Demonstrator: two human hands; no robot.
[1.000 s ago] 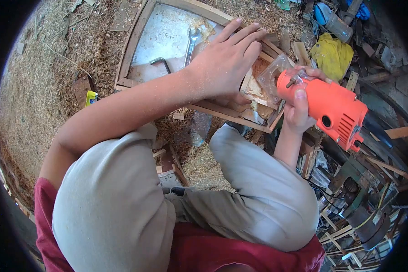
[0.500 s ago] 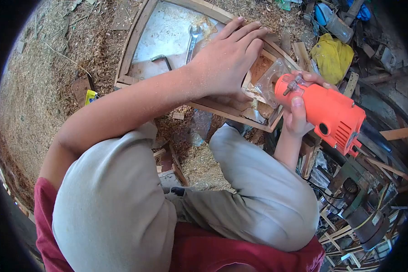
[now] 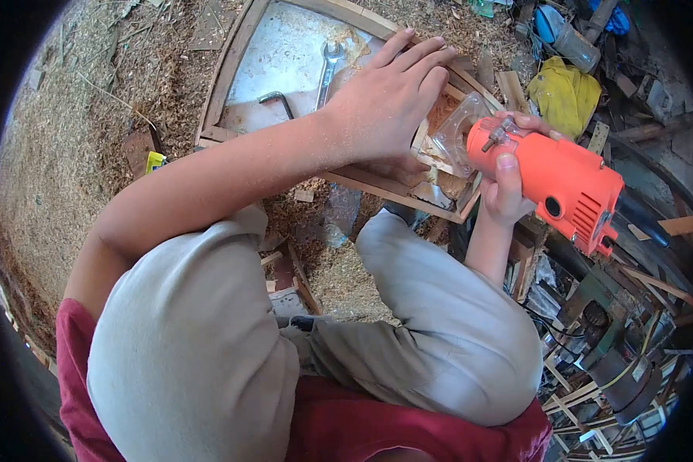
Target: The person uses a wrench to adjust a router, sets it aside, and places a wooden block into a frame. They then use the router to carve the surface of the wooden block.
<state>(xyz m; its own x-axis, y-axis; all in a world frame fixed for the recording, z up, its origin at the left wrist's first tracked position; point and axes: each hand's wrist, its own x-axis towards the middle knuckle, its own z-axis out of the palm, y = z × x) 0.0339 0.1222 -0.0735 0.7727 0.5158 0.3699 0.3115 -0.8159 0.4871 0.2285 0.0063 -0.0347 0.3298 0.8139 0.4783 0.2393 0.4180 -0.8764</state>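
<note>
My right hand (image 3: 508,185) is wrapped around an orange trim router (image 3: 554,177), its thumb on the near side of the body. The router is tilted, and its clear plastic base (image 3: 458,138) sits at the right end of a wooden frame (image 3: 227,85). My left hand (image 3: 396,100) spans that end of the frame, fingers over the far edge and thumb on the near side, gripping it. Inside the frame, on a pale panel, lie a wrench (image 3: 327,73) and a black hex key (image 3: 277,100). The router's bit is hidden.
Wood shavings (image 3: 77,177) cover the ground. A yellow cloth (image 3: 564,94), a plastic bottle (image 3: 574,48) and wood scraps lie at the right. Machinery (image 3: 616,377) stands at the lower right. My bent knees (image 3: 446,308) are close below the frame.
The router has shifted slightly, its rear end moving a little right and its base tilting a bit. My left hand stays in place on the frame.
</note>
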